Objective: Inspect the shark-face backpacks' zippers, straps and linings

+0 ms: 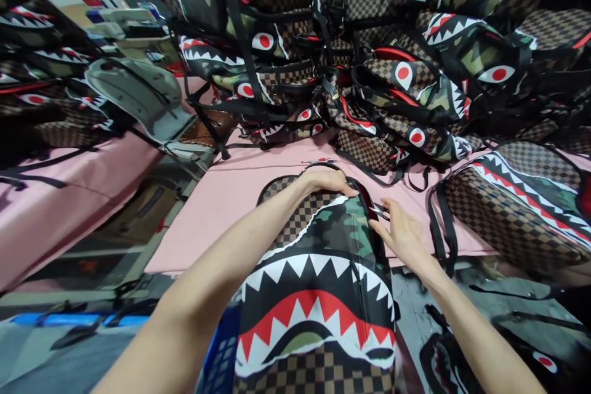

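A backpack (318, 283) with a shark-mouth print, camouflage and brown checks lies in front of me, its top resting on the pink table (240, 191). My left hand (325, 180) is closed over the backpack's top edge near the black handle. My right hand (402, 235) rests against the backpack's right side, fingers curled around a small dark metal tool or zipper pull that I cannot make out.
A tall heap of matching shark-print backpacks (369, 61) covers the far side of the table. Another backpack (512, 209) lies at the right. More backpacks (41, 74) sit on a second pink table at the left. A blue crate (221, 351) stands below.
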`<action>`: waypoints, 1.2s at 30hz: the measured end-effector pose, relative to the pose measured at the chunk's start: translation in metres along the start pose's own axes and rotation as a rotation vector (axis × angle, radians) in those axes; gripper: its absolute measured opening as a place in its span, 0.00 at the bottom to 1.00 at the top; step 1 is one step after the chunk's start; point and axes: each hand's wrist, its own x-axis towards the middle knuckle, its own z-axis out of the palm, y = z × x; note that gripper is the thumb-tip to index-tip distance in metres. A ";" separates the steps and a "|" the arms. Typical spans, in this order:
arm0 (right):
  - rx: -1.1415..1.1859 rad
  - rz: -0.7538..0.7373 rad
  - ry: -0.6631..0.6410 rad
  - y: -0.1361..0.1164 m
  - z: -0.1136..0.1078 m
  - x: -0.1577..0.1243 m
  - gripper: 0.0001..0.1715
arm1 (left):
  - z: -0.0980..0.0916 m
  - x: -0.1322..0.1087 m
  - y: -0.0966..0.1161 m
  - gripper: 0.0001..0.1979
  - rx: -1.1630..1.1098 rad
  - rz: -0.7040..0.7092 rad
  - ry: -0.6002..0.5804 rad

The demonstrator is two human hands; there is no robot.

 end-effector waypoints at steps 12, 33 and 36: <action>-0.348 -0.392 0.252 -0.013 0.029 0.004 0.06 | 0.004 0.014 -0.008 0.23 -0.063 -0.048 0.005; 0.135 -0.120 -0.413 -0.002 0.026 -0.097 0.18 | 0.046 -0.015 -0.028 0.13 0.092 0.141 0.628; 0.149 -0.104 -0.448 0.007 0.021 -0.110 0.14 | 0.106 -0.056 -0.048 0.09 0.037 0.239 0.722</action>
